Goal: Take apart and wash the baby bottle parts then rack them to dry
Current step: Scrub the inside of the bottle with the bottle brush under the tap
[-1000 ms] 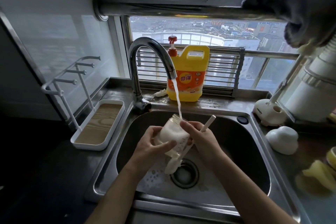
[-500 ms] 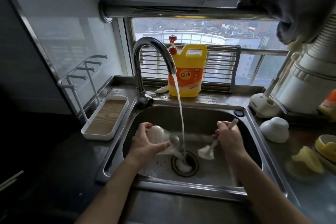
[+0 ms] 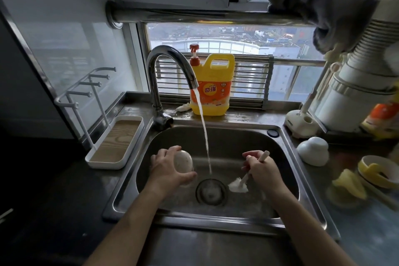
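Sink (image 3: 287,181): steel basin, wet, drain (image 3: 211,192) in the middle of the floor. Both hands are low inside it, one each side of the drain.

Tap (image 3: 172,65): running, stream (image 3: 205,134) lands just behind the drain, between the hands. Neither the bottle nor the brush is under it right now.

Drying rack (image 3: 92,101): on the desk left of the sink, white pegs over a tray, nothing on it. Short reach for the left hand when the time comes.

Soap jug (image 3: 212,86): yellow, on the ledge behind the tap.

Other parts: a white dome cap (image 3: 313,150) and yellow pieces (image 3: 349,185) sit on the desk right of the sink, apparently not washed yet.

Bottle (image 3: 183,164): left hand (image 3: 167,169) is wrapped closed around it, held down over the sink floor left of the drain. Looks tipped mouth-down, likely dumping water, though the mouth itself is hidden.

Brush (image 3: 238,187): right hand (image 3: 262,168) is fisted on the handle, white head down near the sink floor, right of the drain.

Doing this step well, my read:
- let the bottle drain fully, then bring the mouth back under the stream
- rinse until no suds show inside
- rinse the brush head too
- wet glass or plastic is slick, so keep the full-palm grip
- rack it mouth-down on a peg
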